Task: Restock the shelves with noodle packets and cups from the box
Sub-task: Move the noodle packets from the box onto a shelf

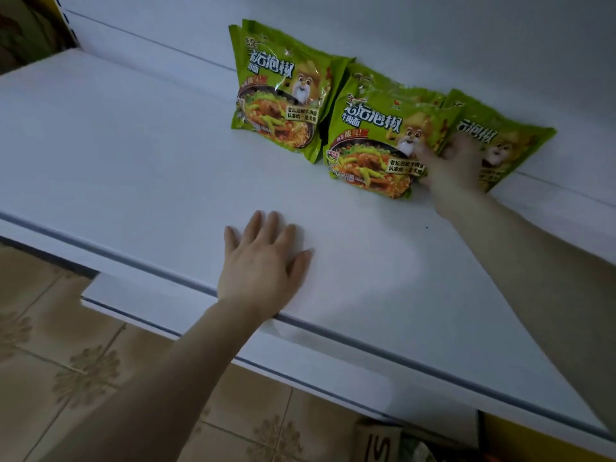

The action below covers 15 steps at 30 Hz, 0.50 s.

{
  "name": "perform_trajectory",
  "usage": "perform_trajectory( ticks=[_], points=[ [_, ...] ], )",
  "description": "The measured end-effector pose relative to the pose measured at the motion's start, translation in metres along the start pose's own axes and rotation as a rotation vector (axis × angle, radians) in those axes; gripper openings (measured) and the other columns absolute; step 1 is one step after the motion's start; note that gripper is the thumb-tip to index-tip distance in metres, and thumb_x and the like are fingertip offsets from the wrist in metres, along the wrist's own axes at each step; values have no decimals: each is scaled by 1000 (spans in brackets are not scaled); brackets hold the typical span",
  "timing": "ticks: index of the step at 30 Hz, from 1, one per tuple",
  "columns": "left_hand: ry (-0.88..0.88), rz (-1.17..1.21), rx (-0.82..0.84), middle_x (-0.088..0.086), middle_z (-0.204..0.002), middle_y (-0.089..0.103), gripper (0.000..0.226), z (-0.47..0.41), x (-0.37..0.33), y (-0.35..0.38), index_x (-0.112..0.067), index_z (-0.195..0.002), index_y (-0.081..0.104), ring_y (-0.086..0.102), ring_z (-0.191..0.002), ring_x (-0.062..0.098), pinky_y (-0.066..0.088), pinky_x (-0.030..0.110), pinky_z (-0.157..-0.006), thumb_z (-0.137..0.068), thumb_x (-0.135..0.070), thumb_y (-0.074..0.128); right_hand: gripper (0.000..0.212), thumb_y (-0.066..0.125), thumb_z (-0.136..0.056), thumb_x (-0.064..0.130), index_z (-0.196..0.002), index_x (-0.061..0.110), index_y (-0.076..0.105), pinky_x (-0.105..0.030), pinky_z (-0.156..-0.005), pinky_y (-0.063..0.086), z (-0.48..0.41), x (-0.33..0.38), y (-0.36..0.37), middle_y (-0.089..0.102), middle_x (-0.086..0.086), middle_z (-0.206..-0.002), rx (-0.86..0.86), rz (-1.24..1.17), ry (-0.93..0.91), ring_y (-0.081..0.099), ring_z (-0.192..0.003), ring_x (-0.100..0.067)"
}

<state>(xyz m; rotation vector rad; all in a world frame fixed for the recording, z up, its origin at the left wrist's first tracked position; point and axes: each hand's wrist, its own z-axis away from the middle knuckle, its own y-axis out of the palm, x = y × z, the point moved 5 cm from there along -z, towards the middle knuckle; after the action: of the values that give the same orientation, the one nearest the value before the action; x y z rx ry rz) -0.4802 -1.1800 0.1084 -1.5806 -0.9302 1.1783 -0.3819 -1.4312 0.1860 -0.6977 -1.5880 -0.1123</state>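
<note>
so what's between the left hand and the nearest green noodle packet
Nothing but bare white shelf. In the head view the left hand lies flat on the shelf, and the stretch up to the middle noodle packet is bare.

**Obscured and Truncated Areas**

The right grip [455, 168] is blurred. Its fingertips disappear at the seam between the middle packet [370, 151] and the right packet [513, 151], so pinch or mere contact cannot be determined. It covers the right packet's lower left print. Further packets stand behind the left packet [276, 98] and the middle packet; their count is hidden. Small print on all packets is illegible. The box [378, 445] is cut by the bottom edge and overhung by the lower shelf [316, 365]; its contents are indistinct. A dark object [23, 31] at top left is cropped and unidentifiable.
</note>
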Motion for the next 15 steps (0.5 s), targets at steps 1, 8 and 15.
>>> perform_trajectory(
  ticks=[1,8,15],
  points=[
    [6,-4,-13,8,-124,49,51,0,0,-1,-20,-111,53,38,-126,33,31,51,-92,-88,-52,21,34,69,-77,26,-102,5,57,-55,-83,52,-5,-2,3,66,-13,-104,-16,-2,3,63,-98,-28],
    [3,-16,-19,7,-121,51,47,1,-1,-3,-21,-110,53,43,-121,33,36,50,-90,-89,-51,23,19,68,-80,24,-80,19,49,-54,-85,51,-29,-4,24,61,-11,-104,-66,35,24,60,-98,-32],
    [9,-6,-30,8,-125,53,48,1,0,-3,-19,-112,55,44,-123,33,37,54,-93,-89,-50,26,30,68,-81,24,-104,7,59,-49,-87,52,-32,-12,30,63,-13,-108,-105,26,116,61,-98,-30]
  ],
)
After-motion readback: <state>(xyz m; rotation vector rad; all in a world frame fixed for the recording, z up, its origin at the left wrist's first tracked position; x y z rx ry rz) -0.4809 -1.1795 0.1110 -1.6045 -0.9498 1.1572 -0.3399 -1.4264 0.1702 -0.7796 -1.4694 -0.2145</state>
